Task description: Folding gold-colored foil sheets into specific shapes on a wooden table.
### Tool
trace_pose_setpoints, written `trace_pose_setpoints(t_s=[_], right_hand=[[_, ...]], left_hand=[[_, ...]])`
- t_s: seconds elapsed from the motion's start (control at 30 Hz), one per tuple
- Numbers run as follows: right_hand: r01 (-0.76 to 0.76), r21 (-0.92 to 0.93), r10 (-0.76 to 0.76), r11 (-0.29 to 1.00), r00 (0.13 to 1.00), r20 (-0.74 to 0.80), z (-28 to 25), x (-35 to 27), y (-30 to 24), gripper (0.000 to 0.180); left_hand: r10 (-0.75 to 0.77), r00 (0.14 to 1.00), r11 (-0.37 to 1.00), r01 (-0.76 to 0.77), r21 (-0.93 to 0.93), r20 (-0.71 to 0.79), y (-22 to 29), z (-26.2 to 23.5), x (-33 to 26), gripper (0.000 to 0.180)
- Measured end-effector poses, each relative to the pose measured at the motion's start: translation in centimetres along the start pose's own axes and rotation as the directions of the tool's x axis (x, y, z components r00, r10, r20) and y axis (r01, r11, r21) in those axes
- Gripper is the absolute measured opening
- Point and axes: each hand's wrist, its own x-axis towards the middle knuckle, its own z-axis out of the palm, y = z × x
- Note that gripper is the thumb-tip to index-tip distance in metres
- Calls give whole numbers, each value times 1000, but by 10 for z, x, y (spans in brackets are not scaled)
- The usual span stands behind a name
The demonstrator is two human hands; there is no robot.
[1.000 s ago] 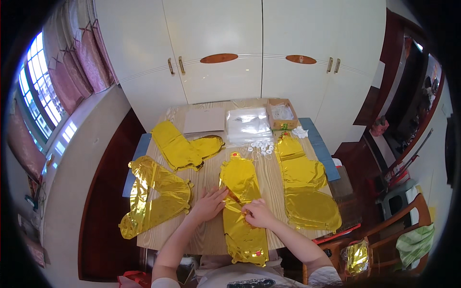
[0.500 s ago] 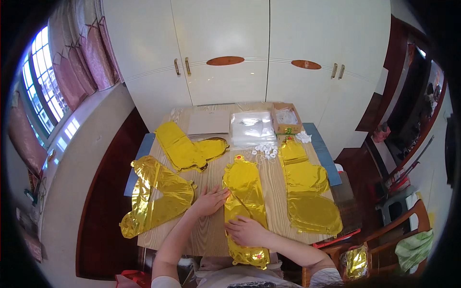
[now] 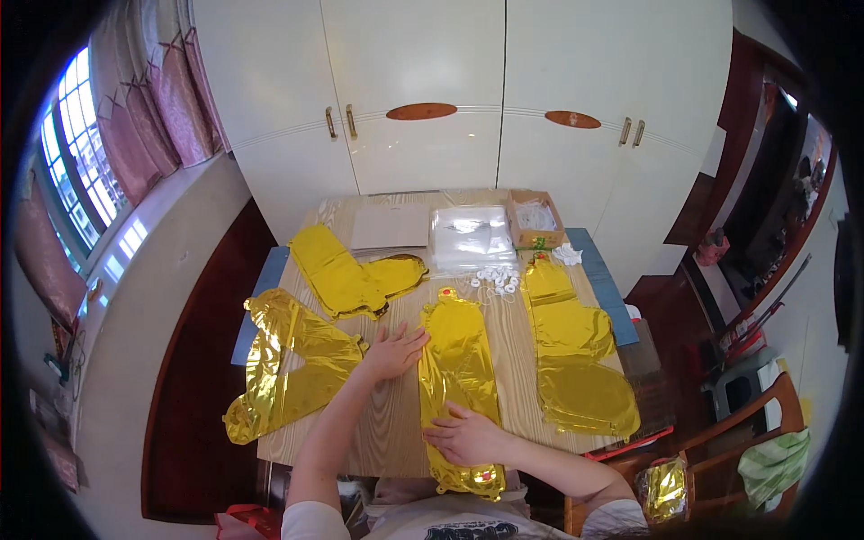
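Note:
A folded gold foil balloon (image 3: 457,346) lies lengthwise in front of me, its lower end reaching over the table's near edge. My left hand (image 3: 394,351) rests flat on the table with its fingertips at the foil's left edge. Lying across the lower part of the same foil is my right hand (image 3: 468,436), fingers spread out and covering some of it. Red spots show at both ends of this foil. Other flat gold foil balloons lie around it: one at the left (image 3: 292,360), one at the far left (image 3: 346,274) and one at the right (image 3: 580,360).
At the back of the wooden table (image 3: 378,441) are a beige card sheet (image 3: 390,228), a stack of clear plastic bags (image 3: 472,238) and a cardboard box (image 3: 537,220). Several white rings (image 3: 499,281) lie near the bags. A wooden chair (image 3: 783,409) stands at the right.
The diagonal crease across the middle foil has smoothed out. My right hand still lies on its lower part, and my left hand has barely shifted at its edge.

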Motion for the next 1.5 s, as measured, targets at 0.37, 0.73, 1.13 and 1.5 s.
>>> trace_pose_setpoints(t_s=[0.37, 0.73, 1.13, 1.5], right_hand=[[-25, 158, 37, 987, 997, -74, 8, -5, 6, 29], [-717, 105, 719, 689, 695, 24, -7, 118, 132, 32], [-738, 262, 772, 622, 633, -51, 43, 136, 158, 27], [-705, 49, 698, 708, 708, 102, -26, 49, 99, 38]], left_hand=[[147, 883, 986, -164, 0, -446, 65, 12, -88, 33], [159, 841, 985, -174, 20, -517, 81, 21, -110, 35], [155, 850, 979, -202, -39, -504, 79, 26, -109, 34], [78, 883, 991, -120, -61, -463, 78, 22, -113, 41]])
